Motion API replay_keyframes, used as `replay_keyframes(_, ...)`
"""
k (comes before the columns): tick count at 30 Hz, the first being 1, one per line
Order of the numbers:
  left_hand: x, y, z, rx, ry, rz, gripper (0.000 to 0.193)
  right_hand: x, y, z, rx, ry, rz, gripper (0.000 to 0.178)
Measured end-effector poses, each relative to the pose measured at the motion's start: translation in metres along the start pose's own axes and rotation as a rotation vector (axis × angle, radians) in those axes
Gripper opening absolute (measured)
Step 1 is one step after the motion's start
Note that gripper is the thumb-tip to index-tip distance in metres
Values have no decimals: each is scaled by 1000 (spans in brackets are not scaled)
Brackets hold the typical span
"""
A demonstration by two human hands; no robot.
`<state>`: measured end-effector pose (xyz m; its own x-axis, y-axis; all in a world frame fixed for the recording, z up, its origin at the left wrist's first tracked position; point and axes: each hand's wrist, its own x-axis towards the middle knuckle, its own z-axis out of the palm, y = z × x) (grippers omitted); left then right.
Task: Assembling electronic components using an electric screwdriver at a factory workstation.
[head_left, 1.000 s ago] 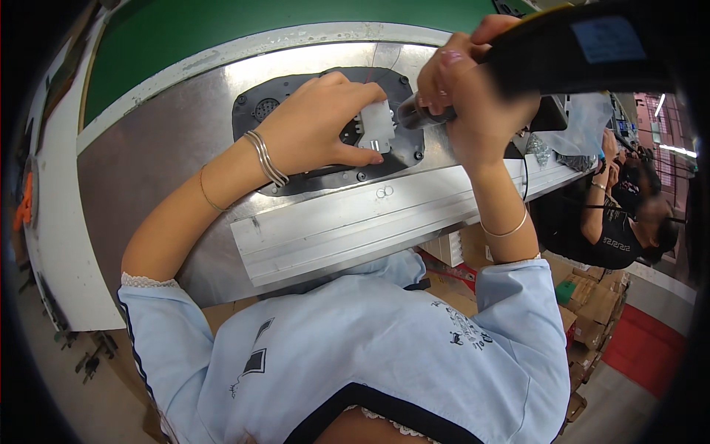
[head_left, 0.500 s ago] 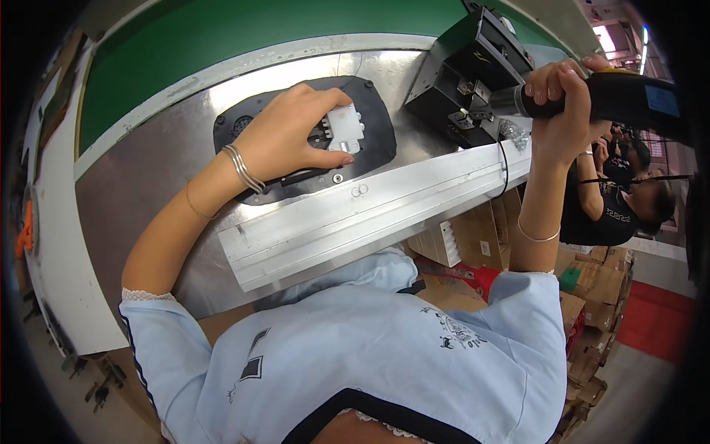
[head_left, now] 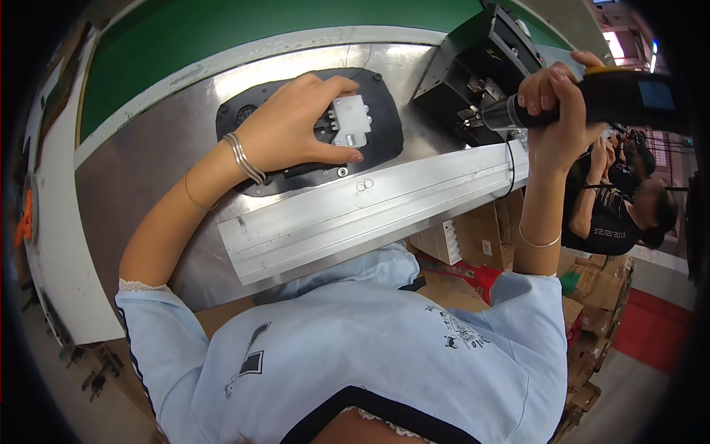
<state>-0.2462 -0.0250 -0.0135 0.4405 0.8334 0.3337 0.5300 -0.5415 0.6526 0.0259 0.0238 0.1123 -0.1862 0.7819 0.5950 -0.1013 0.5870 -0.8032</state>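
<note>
A small white plastic block [head_left: 353,120] lies on a dark flat panel [head_left: 386,122] with rounded corners. My left hand [head_left: 292,122] is closed round the block, fingers along its far side and thumb at its near side. Part of the panel is hidden under that hand. Raised at the right, my right hand [head_left: 558,100] grips a black electric screwdriver [head_left: 625,100] by its body. Its silver nose points left, at the metal fittings on the front of a black box [head_left: 447,70]. I cannot tell whether the nose touches them.
In front of the panel, a long aluminium profile [head_left: 347,211] lies across the metal-topped bench [head_left: 140,177]. A black cable loops over its right end. Cardboard boxes [head_left: 592,296] stand below at the right. Another person [head_left: 610,211] is at the far right.
The screwdriver's nose has come left and slightly down, closer to the black box's fittings. My left hand keeps its hold on the white block. The whole view has shifted a little.
</note>
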Motion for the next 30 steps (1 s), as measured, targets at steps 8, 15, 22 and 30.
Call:
replay_keyframes(8, -1, -2, 1, -19, -29, -21, 77, -1, 13, 67, 277, -329, -90, 33)
replay_keyframes(15, 0, -5, 4, -112, 15, -19, 95, -7, 6, 147, 324, -78, 224, 31)
replay_keyframes(22, -2, -6, 7, -135, 69, -7, 98, -8, 17, 149, 278, -115, 227, 30)
replay_keyframes(30, -3, -11, 12, -112, 101, 19, 97, -11, 20, 150, 274, -144, 221, 29)
